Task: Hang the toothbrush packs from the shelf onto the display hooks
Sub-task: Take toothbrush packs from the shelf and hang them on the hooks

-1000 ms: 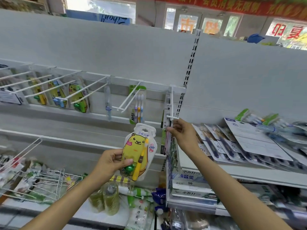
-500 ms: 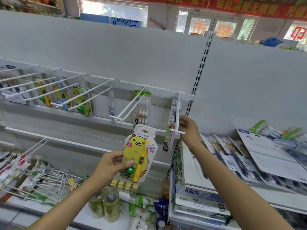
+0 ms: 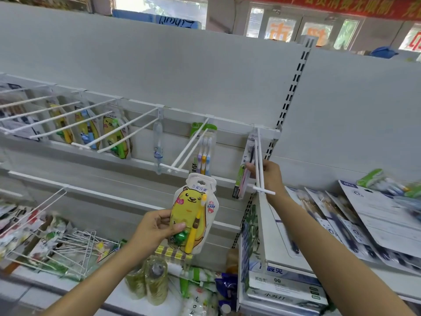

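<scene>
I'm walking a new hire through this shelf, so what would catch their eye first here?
First the yellow bear toothbrush pack, held up at centre by the left hand. Next the right hand, pushing a slim toothbrush pack back along the rightmost display hook. Similar yellow packs hang on hooks at left.

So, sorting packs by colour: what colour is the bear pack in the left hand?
Mainly yellow bear pack with white edging, in the left hand; head view.

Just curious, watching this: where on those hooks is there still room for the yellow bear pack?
The two-pronged hook before the three-brush pack is bare along its length, as are the prongs left of it. The far-left hooks are crowded, and the right hand occupies the rightmost hook.
</scene>
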